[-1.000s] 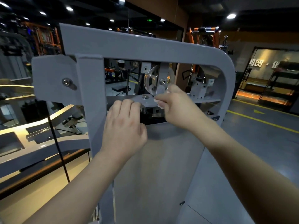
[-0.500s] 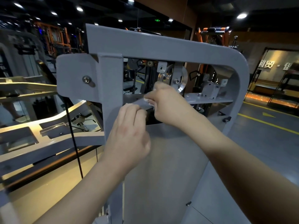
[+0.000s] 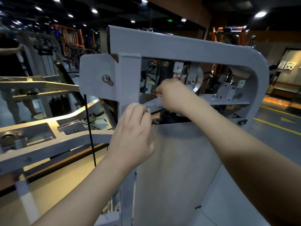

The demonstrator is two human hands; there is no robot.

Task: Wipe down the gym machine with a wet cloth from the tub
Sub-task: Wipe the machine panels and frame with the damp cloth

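Both hands on the grey machine frame (image 3: pixel 179 46) (right hand (image 3: pixel 172 95) pinching white cloth (image 3: pixel 158 95))

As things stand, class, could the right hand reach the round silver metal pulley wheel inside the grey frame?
Probably yes: the right hand is already inside the frame opening, just left of the pulley wheel, with nothing visibly between.

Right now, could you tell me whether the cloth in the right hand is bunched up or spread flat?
Bunched up: only a small white bit of cloth peeks from the closed right hand on the crossplate.
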